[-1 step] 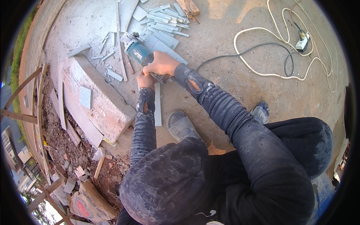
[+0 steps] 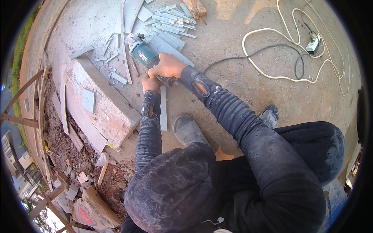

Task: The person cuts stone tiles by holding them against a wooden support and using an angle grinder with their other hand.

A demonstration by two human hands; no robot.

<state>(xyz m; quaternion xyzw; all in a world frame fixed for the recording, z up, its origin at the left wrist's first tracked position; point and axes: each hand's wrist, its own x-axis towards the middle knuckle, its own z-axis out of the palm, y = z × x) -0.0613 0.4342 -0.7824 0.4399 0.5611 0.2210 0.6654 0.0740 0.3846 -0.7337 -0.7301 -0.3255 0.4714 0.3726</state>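
Observation:
A teal handheld power cutter points away from me toward the upper left, over cut strips and sheets of pale tile. My right hand is closed round its dark grip, thumb toward the left. My left hand is just below, fingers curled on the tool and largely hidden behind it and my right hand. A long pale strip lies under the tool, running down toward my sandalled left foot. The blade is too small to make out clearly.
A concrete block bearing a small tile is at the left, beside soil, rubble, wooden stakes and a paper sack. A wooden block lies at top. Coiled cables and a power strip are at the right.

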